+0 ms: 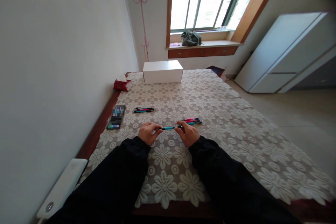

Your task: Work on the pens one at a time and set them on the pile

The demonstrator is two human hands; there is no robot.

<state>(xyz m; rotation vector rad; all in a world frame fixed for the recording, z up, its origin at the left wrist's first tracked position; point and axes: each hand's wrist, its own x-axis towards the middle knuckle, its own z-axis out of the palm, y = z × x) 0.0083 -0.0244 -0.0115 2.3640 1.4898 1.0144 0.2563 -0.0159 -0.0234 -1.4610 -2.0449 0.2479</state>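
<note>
Between my two hands a slim pen (168,128) with a light-blue middle and dark ends lies level, just above the lace tablecloth. My left hand (149,133) pinches its left end between thumb and fingertips. At the right end, the thumb and fingers of my right hand (188,134) close on it. Just beyond my right hand lies a small group of red, blue and black pens (193,121), partly hidden by the fingers. Another small group of pens (144,110), blue, red and black, rests farther off on the left.
A blurred-out phone (116,117) lies at the left edge of the flowered tablecloth (217,112). Farther back are a red packet (122,85) and a white box (162,72). A white device (63,185) sits between the table and the left wall.
</note>
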